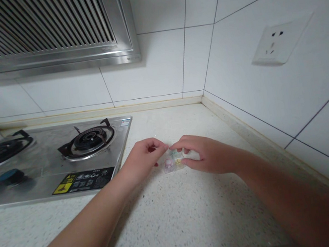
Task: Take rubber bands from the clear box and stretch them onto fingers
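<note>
A small clear plastic sheet (174,166) with pink, yellow and green round designs lies on the counter (178,216) between my hands. My left hand (146,157) is closed in a pinch, thumb and index tips together at the sheet's upper left edge; what exactly sits between the tips is too small to make out. My right hand (204,152) reaches in from the other side with thumb and fingers apart. Its thumb touches down beside the yellow design, while its index fingertip comes close to the left fingertips. Part of the sheet is hidden under the right fingers.
To the left is a gas stove (50,169) with burners (91,139) and knobs (11,176). A metal range hood (49,58) hangs above it. White tiled walls meet in a corner behind the counter; a wall socket (277,42) is on the right.
</note>
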{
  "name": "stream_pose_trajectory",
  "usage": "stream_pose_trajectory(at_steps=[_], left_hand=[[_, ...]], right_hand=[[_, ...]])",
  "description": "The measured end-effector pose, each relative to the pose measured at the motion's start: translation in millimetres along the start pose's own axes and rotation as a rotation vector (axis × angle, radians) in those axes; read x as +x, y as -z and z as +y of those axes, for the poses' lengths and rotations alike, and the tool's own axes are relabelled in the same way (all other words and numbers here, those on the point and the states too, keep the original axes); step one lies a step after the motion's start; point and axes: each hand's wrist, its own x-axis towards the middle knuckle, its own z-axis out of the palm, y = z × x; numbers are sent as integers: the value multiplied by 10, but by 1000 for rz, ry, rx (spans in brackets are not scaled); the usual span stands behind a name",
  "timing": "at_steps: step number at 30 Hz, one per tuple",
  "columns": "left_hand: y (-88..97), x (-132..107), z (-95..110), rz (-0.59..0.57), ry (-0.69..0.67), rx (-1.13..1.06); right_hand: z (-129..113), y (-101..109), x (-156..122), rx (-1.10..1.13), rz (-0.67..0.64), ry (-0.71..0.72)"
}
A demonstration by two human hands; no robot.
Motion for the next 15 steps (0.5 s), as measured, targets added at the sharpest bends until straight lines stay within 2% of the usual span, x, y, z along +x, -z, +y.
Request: stream_pose_trajectory(at_steps=[4,11,15], left_hand=[[-28,-18,25,-21,-1,-165],[-34,2,-17,-11,1,-297],[-17,-2,-13,-47,4,-361]], right_hand=[[-35,-33,-5,28,-11,-15],[-6,-71,-13,23,-15,3],[-6,-78,-21,16,-12,8]])
